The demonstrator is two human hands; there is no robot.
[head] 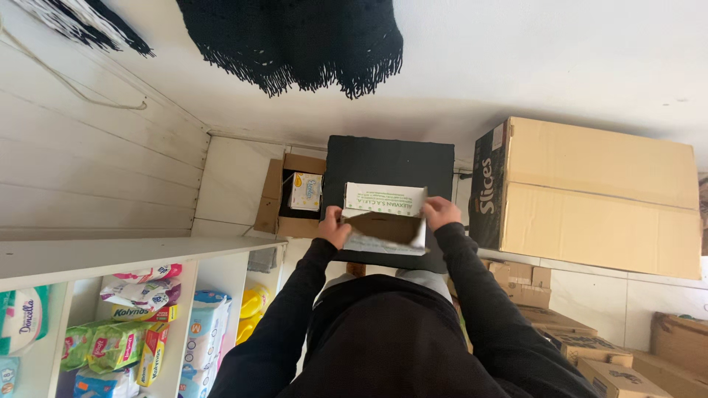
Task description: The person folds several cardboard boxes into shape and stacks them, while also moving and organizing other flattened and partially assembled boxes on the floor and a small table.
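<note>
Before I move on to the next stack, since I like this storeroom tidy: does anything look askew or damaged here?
Nothing looks damaged. The small white cardboard box held by the left hand and right hand has its flaps open. The brown cardboard carton behind it also stands open, with a white packet inside.

Small box (pixel 385 219) on stool (pixel 389 163), between open carton (pixel 293 193) left, large carton (pixel 590 195) right

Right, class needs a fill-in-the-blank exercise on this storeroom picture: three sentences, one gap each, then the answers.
1. Both hands, left hand and right hand, hold a small white ____ with its flaps open.
2. It rests on a ____ coloured surface.
3. The open brown carton beside the left hand holds a pale ____.

Missing words: box; black; packet
</note>
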